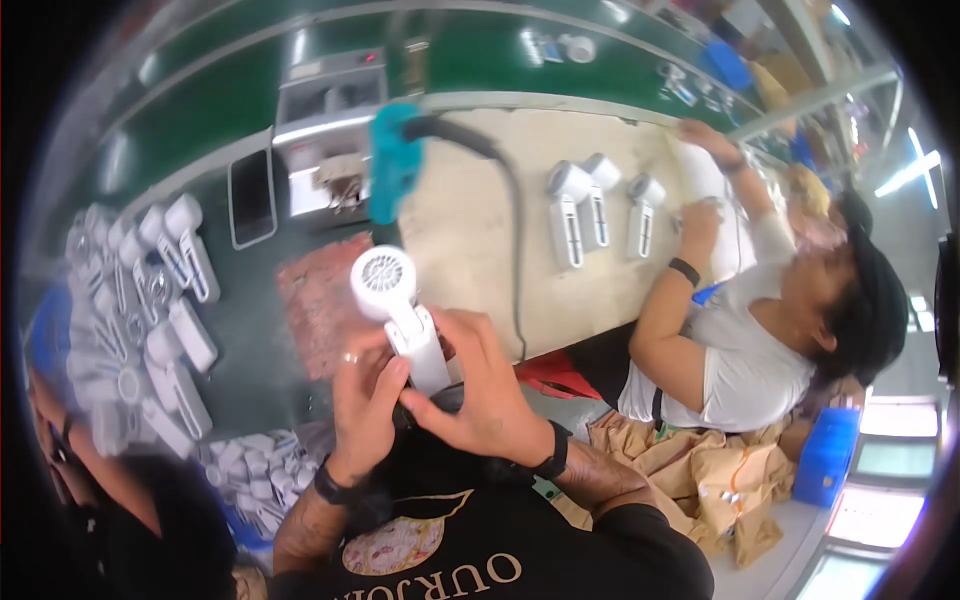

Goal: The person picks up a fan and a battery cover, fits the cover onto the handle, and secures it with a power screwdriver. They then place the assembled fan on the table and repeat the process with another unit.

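A white handheld fan (418, 345) with a round slotted head is held upright in front of my chest. My left hand (362, 415) grips its body from the left, thumb pressed on the front. From the other side my right hand (485, 400) wraps the same body, its thumb near the lower end. The fan's bottom is partly covered by my fingers. Just beyond the fan head lies a reddish, worn mat (318, 290) on the dark green table (255, 375). Above it hangs a teal tool-like object (396, 165) with a thick black cord.
Many white fans (130, 290) crowd the table's left, with more in a bin (265, 480) below. A flat framed panel (252, 200) lies beside a metal box (330, 110). Three fans (567, 215) rest on a beige board (460, 230). A co-worker (740, 330) works at right; another person's arm (110, 470) shows at left.
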A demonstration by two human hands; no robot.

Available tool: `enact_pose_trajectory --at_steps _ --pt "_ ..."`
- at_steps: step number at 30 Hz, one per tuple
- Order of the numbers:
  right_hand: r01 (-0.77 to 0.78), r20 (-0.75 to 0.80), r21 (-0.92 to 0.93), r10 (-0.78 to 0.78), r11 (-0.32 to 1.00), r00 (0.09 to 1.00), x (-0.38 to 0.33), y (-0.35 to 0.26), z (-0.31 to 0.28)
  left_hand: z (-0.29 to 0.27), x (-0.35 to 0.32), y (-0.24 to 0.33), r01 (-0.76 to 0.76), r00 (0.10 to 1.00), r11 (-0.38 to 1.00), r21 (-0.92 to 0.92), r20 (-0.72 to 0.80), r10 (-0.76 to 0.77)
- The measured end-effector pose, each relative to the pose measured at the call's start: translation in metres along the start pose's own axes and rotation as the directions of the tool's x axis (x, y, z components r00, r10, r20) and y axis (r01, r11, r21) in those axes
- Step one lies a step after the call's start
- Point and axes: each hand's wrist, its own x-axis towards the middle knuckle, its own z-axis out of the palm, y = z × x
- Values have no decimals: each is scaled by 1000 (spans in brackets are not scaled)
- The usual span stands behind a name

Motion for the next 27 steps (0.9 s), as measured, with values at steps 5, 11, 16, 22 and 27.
enact_pose_trajectory --at_steps 5,11,16,22,27 --pt "70 -200 -143 -98 987 975 -35 8 -16 8 -19 -2 -358 918 900 250 268 291" --pt "164 -272 -263 -236 951 933 -68 2 -73 7 9 60 -650 662 634 419 722 202" --pt "-66 -621 178 164 982 767 -26 17 -118 -33 22 59 -507 856 637 581 427 292" --pt "-367 -721 -228 97 902 687 57 114 -194 -54 36 38 -380 916 629 678 183 356" --pt "-502 -794 -351 33 790 607 123 190 -243 -50 41 30 -458 854 404 791 266 448"
